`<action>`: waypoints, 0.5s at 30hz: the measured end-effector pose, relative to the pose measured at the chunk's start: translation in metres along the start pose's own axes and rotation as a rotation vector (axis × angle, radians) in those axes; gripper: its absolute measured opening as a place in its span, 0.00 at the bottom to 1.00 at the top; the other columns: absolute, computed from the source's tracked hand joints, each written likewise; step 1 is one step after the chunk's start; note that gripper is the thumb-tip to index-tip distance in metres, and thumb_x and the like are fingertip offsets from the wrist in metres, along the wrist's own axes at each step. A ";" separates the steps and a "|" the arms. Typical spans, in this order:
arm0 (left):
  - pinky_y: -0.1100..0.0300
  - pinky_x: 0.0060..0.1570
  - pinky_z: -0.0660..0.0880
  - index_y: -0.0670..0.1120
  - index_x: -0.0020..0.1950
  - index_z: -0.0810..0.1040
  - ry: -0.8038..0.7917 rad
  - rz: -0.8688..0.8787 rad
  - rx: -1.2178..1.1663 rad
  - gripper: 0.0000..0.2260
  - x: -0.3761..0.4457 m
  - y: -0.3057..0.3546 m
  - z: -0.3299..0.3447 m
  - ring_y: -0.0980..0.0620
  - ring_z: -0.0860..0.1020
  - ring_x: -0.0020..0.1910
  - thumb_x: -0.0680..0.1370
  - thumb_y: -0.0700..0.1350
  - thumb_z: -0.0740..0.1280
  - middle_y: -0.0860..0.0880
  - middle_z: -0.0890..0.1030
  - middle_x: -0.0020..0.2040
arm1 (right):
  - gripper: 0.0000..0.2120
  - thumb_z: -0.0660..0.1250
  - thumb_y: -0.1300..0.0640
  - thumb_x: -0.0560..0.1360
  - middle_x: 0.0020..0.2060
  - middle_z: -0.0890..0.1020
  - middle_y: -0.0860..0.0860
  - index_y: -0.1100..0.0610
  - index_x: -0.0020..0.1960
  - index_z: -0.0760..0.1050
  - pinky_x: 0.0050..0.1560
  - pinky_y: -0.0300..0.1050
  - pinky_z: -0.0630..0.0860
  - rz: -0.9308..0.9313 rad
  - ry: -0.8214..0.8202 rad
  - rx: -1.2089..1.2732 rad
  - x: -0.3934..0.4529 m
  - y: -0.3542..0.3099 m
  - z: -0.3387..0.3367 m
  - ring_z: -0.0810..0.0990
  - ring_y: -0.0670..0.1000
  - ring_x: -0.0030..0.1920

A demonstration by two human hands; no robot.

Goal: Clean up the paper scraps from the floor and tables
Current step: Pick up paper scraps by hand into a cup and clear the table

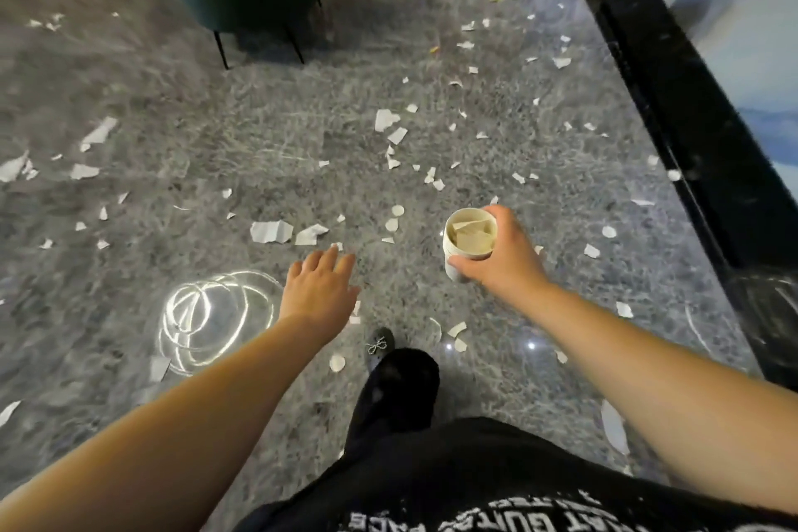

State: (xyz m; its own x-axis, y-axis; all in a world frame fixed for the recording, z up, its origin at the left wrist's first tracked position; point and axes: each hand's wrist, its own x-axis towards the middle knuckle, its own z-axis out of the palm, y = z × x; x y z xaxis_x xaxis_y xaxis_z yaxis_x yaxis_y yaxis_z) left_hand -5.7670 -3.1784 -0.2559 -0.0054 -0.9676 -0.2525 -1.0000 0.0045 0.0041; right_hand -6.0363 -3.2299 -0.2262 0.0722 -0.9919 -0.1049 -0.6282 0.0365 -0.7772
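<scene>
Currently a paper cup (468, 244) holding scraps is being gripped by the right hand (503, 255); the left hand (321, 287), fingers spread, is being extended toward floor scraps (271, 231) just beyond. Risk: cup tilted while bending, contents spilled.

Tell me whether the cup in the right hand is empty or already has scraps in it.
Not empty. The cup, gripped upright by the right hand, shows folded paper pieces inside its open mouth, filling it fairly high.

Head view, downward onto floor (259, 134)
</scene>
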 end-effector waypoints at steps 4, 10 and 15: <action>0.48 0.73 0.56 0.52 0.77 0.57 -0.003 0.009 0.009 0.25 0.089 -0.027 -0.020 0.46 0.57 0.75 0.81 0.58 0.56 0.49 0.60 0.77 | 0.36 0.79 0.50 0.63 0.59 0.73 0.49 0.49 0.64 0.64 0.49 0.39 0.68 -0.010 -0.012 0.030 0.090 -0.022 0.009 0.73 0.48 0.54; 0.48 0.72 0.56 0.53 0.77 0.57 -0.023 0.058 0.040 0.26 0.211 -0.059 -0.060 0.46 0.57 0.75 0.81 0.58 0.56 0.49 0.59 0.78 | 0.36 0.79 0.50 0.63 0.59 0.74 0.49 0.49 0.64 0.63 0.50 0.42 0.70 0.015 0.033 0.008 0.208 -0.052 0.011 0.74 0.51 0.56; 0.48 0.72 0.56 0.53 0.78 0.56 -0.015 0.101 0.068 0.27 0.302 -0.066 -0.092 0.46 0.57 0.76 0.81 0.59 0.56 0.50 0.59 0.78 | 0.38 0.79 0.48 0.63 0.57 0.72 0.46 0.47 0.65 0.62 0.42 0.31 0.65 0.028 0.066 0.010 0.292 -0.064 0.006 0.72 0.47 0.53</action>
State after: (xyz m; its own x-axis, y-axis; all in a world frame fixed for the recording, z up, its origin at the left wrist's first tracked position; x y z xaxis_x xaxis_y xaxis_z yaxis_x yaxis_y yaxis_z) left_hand -5.7022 -3.4943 -0.2432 -0.1053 -0.9575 -0.2685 -0.9923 0.1191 -0.0355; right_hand -5.9705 -3.5211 -0.2111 0.0036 -0.9963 -0.0856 -0.6214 0.0649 -0.7808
